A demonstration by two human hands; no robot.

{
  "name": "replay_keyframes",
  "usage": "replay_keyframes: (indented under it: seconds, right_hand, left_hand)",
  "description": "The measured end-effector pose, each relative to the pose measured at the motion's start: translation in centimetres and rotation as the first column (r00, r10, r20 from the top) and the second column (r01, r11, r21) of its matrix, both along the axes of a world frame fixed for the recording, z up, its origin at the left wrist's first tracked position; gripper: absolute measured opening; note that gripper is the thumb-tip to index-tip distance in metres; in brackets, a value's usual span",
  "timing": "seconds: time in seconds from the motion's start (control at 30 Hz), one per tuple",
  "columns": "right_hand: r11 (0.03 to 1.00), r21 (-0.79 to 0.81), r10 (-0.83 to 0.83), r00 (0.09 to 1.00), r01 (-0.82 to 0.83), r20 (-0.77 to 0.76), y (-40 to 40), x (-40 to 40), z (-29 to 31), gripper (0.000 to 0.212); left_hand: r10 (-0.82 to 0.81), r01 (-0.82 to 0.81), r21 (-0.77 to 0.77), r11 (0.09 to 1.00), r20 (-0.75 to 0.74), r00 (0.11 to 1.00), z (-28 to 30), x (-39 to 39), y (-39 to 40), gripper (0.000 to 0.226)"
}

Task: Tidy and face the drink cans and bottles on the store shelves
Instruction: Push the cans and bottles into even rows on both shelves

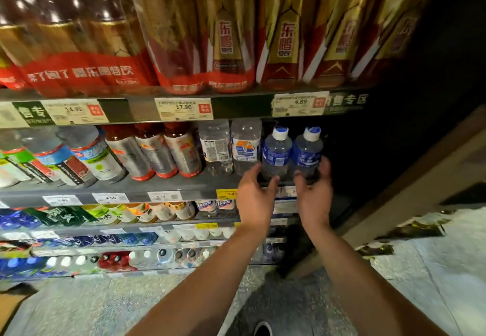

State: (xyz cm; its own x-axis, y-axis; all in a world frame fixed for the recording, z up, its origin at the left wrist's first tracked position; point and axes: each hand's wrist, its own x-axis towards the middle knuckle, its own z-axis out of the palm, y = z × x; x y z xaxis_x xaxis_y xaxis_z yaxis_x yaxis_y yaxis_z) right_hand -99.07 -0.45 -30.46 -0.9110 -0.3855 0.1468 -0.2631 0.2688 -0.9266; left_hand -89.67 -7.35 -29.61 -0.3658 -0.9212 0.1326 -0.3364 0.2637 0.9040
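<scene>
While reaching into the right end of the middle shelf [184, 185], level with two blue-labelled bottles: left blue bottle [276, 155] and right blue bottle [308, 153], side by side, upright, white caps on top, labels turned outward and roughly toward the aisle. Long axis vertical for both, so a sideways wrap about the lower body looks like the fitting hold, not a pinch from above. Left hand [253, 193] just below and to the left of the left blue bottle, thumb under its base, fingers loosely spread and curved, nothing held. Right hand [314, 195] cupped about the foot of the right blue bottle, thumb on the near-left side, fingers on the far-right side; cannot tell whether pressing the plastic or merely flanking it. One bottle per hand, each directly ahead of and slightly above its own palm, no crossing needed. Clear bottles [231, 149] close against the left blue bottle, so little room for the left fingers there. Dark gap to the right of the pair. Probably a small nudge forward or a twist to square the labels.
</scene>
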Motion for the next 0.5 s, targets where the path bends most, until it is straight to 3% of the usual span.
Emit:
replay_keyframes:
  seconds: [0.1,0.27,0.5]
  right_hand:
    - [0.999,0.022,0.029,0.999,-0.03,0.041,-0.2,-1.1,0.1,0.068]
    - [0.999,0.038,0.01,0.997,-0.013,0.07,-0.6,-1.5,0.5,0.071]
    - [0.999,0.008,0.032,0.996,-0.033,0.084,-0.3,-1.4,0.6,0.069]
  left_hand:
    - [0.008,-0.008,-0.038,0.999,0.012,1.0,0.2,-1.0,0.2,0.03]
    - [0.043,-0.041,-0.055,0.998,0.041,0.998,0.2,-1.9,0.1,0.036]
    - [-0.018,0.036,-0.115,0.993,0.146,0.989,0.3,-1.1,-0.9,0.022]
